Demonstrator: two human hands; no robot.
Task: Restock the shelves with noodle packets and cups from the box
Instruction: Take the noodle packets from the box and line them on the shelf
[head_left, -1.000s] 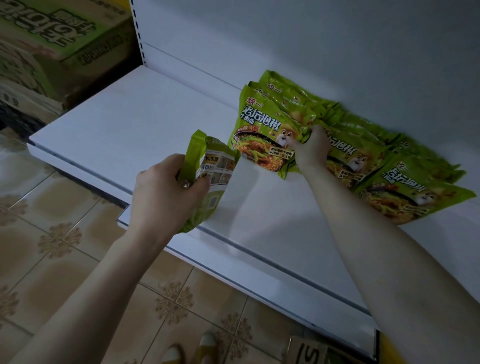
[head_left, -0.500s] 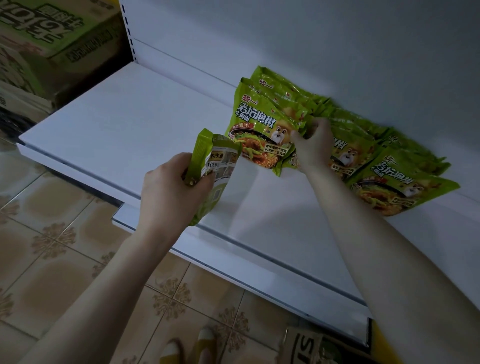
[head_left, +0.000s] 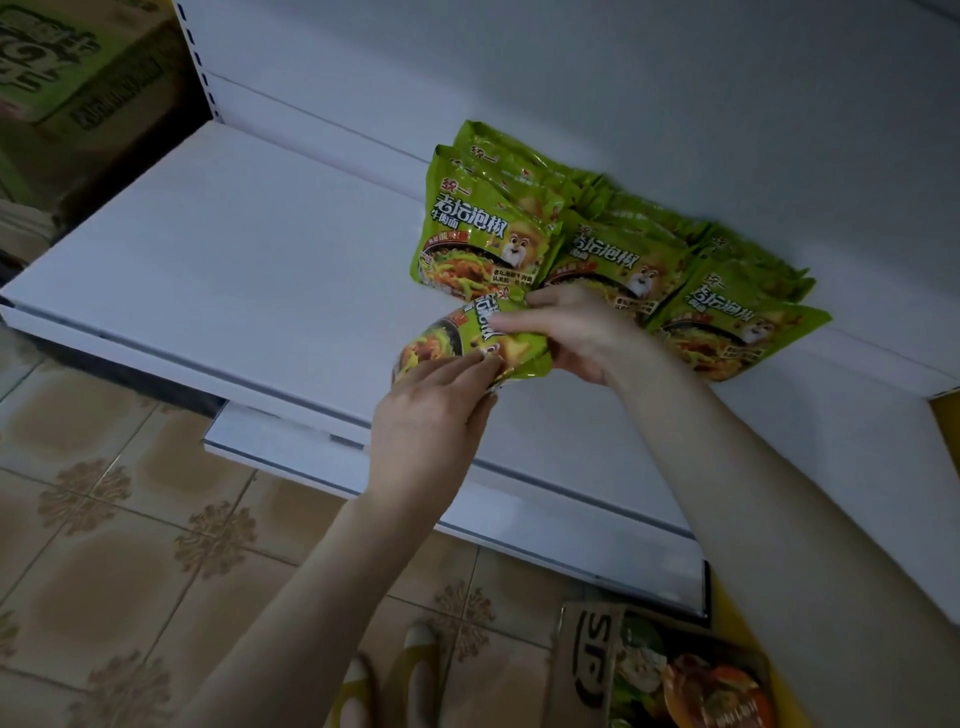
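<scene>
A green noodle packet (head_left: 457, 340) is held over the white shelf (head_left: 249, 260), just in front of the packets that lie there. My left hand (head_left: 431, 415) grips its near lower edge and my right hand (head_left: 576, 335) grips its right end. Behind it, several green noodle packets (head_left: 488, 228) lean in overlapping rows against the shelf's back wall, running to the right. The cardboard box (head_left: 592, 654) stands on the floor at the bottom right, with more packets showing inside it.
A lower white shelf (head_left: 519, 514) juts out below the upper one. Stacked cartons (head_left: 67, 93) stand at the top left beside the shelf upright. Patterned floor tiles (head_left: 130, 519) fill the lower left, and my shoes (head_left: 384, 680) show at the bottom.
My left hand has carried its packet rightward to the stacked rows and turned it face up. My right hand left the shelved packets and took hold of that packet's right end.
</scene>
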